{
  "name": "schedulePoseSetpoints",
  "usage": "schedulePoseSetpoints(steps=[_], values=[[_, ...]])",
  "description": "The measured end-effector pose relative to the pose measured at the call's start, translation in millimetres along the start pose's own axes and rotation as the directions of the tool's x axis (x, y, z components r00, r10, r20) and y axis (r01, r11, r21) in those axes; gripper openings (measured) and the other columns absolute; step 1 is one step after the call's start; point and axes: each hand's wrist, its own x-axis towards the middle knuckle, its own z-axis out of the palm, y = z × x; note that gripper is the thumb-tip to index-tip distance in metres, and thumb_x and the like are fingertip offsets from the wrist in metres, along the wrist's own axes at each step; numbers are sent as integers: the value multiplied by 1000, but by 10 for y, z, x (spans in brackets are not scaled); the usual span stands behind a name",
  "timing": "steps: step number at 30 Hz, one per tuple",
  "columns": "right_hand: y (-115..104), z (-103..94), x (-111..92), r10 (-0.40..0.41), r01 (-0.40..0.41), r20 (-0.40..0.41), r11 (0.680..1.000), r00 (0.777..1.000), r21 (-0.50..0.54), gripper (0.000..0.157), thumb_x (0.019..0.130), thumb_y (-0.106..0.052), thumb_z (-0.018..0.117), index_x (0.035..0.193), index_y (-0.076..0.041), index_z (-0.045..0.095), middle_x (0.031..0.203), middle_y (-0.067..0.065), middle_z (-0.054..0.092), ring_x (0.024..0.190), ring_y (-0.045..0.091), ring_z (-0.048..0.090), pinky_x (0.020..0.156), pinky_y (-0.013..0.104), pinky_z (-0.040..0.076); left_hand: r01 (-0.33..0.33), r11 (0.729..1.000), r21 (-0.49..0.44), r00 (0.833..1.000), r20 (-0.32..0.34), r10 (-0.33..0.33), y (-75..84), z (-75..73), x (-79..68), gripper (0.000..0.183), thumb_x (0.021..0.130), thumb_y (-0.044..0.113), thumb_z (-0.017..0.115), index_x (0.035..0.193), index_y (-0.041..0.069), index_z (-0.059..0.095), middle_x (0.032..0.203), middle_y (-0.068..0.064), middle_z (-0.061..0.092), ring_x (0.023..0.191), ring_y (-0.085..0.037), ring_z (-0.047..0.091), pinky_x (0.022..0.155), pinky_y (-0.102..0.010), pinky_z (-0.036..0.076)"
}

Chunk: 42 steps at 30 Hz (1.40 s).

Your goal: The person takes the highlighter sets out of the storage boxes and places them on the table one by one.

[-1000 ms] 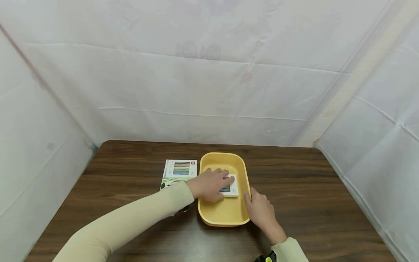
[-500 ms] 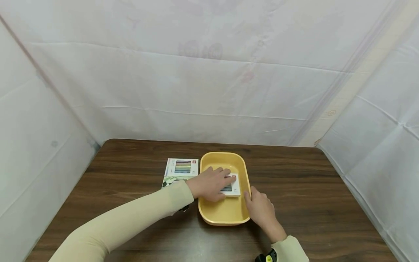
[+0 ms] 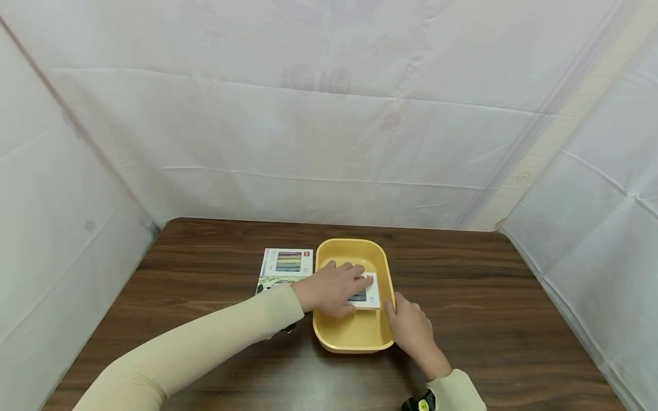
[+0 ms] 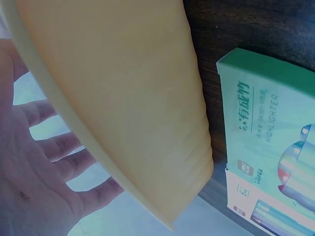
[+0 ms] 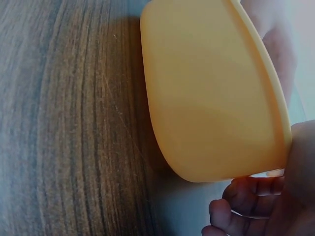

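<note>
A yellow plastic bin [image 3: 354, 337] stands on the dark wood table. Inside it lies a white highlighter box [image 3: 374, 298] with a window, partly hidden under my left hand [image 3: 331, 290]. That hand spans the box from above, thumb at the near edge and fingers spread toward the far edge. In the left wrist view, the bin's wall hides the fingertips. My right hand [image 3: 411, 328] grips the bin's right rim, thumb on the inner side and fingers outside. A second highlighter box [image 4: 261, 132], green and white with a panda picture, lies just left of the bin.
The brown wood table [image 3: 488, 308] reaches back to a white cloth wall [image 3: 329, 137], with cloth on both sides too. My left forearm [image 3: 205, 342] crosses the table's near left part. A black watch [image 3: 420, 402] is on my right wrist.
Both hands keep their places on the box and the bin. The whole head view shifts slightly, and the box under my left hand sits a touch farther right.
</note>
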Motion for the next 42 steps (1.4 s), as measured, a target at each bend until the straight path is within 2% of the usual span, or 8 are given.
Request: schedulePoseSetpoints(steps=[4, 14, 26, 42], values=[[9, -2, 2, 10, -10, 4, 1000, 1000, -7, 29, 100, -29, 44, 102, -5, 60, 63, 2, 52, 55, 16, 51, 48, 33, 35, -14, 1000, 15, 1000, -17, 14, 8, -6, -3, 61, 91, 43, 57, 147, 26, 39, 139, -1, 46, 119, -18, 51, 88, -43, 45], [13, -2, -2, 11, -11, 5, 1000, 1000, 8, 28, 100, -28, 44, 99, -5, 59, 62, 2, 51, 53, 16, 50, 47, 32, 34, -14, 999, 33, 999, -44, 15, 23, -35, -38, 61, 90, 45, 57, 145, 26, 40, 138, 0, 47, 121, -18, 50, 90, -44, 45], [35, -23, 8, -2, 2, -1, 1000, 1000, 21, 27, 100, -27, 44, 98, -6, 59, 61, 2, 50, 52, 14, 49, 45, 31, 34, -2, 999, 49, 1000, -27, 3, 34, -63, -62, 61, 90, 47, 57, 146, 28, 40, 139, 0, 46, 120, -18, 49, 93, -45, 43], [72, -27, 39, 1, -1, 0, 1000, 1000, 14, 28, 101, -28, 43, 100, -5, 59, 60, 2, 50, 52, 15, 49, 45, 31, 34, -19, 998, 60, 998, -52, 22, 41, -100, -71, 61, 90, 52, 55, 144, 28, 42, 140, -3, 47, 120, -20, 49, 94, -46, 44]])
